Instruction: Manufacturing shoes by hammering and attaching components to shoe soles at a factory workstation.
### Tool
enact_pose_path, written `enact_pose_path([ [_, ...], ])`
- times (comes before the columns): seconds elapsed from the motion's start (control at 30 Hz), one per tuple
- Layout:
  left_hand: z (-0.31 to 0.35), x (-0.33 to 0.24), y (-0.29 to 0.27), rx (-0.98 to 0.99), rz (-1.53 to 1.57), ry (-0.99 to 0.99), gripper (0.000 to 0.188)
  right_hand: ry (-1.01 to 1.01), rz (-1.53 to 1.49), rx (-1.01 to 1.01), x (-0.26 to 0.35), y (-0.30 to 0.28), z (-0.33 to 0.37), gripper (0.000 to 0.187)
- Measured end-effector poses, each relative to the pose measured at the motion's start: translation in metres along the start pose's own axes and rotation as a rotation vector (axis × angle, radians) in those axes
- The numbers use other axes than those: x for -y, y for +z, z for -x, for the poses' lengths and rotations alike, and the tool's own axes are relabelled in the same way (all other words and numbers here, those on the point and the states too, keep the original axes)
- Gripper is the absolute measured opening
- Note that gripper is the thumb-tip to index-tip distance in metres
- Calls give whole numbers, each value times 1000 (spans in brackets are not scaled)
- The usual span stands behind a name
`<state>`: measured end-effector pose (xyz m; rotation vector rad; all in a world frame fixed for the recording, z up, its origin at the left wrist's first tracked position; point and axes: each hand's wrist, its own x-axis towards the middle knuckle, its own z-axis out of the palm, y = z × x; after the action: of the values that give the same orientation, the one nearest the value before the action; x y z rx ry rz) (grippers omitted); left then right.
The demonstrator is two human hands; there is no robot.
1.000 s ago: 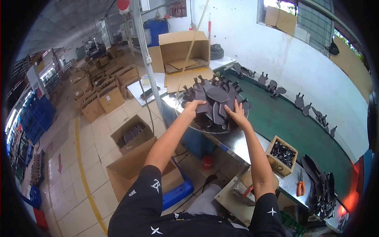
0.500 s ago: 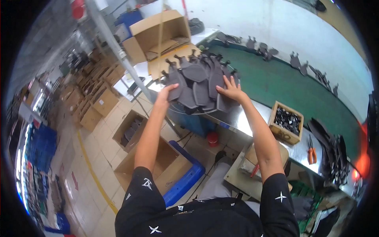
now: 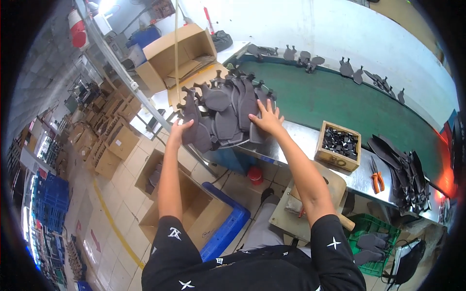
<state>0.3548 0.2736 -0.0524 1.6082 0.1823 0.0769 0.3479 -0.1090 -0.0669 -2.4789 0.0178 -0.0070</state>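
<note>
A heaped pile of dark grey, sole-shaped pieces with small knobbed tabs (image 3: 227,121) lies in front of me, with a thin pale rim showing under part of it. At its left side my left hand (image 3: 181,131) grips the edge of an outer piece, thumb on the near face and the other fingers mostly hidden behind. My right hand (image 3: 268,120) rests against the pile's right side, its fingers stretched and spread, the thumb touching a piece.
A green belt (image 3: 310,97) runs along the wall, bearing scattered grey pieces. On its metal edge are a wooden box of small black parts (image 3: 340,145), orange-handled pliers (image 3: 377,177) and stacked dark pieces (image 3: 405,174). Cardboard boxes (image 3: 204,208) and a green crate (image 3: 376,242) stand below.
The view has shifted, bringing more of the green crate into sight at the lower right. Both hands remain at the sides of the pile; the right fingers stay spread.
</note>
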Motion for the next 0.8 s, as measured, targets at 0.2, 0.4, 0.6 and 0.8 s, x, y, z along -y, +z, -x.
enact_pose_path([
  [0.2,40,17,83,-56,-451,270,104,18,-355,-218,-45,5,-31,80],
  [0.4,-5,5,30,-275,-647,219,78,-192,-180,-86,-9,-9,-51,45],
  [0.6,-6,-12,117,-410,-890,-30,85,22,98,-248,-15,6,-59,44],
  [0.8,-3,-6,97,-183,-494,-83,92,-68,-39,-237,-61,24,-61,52],
])
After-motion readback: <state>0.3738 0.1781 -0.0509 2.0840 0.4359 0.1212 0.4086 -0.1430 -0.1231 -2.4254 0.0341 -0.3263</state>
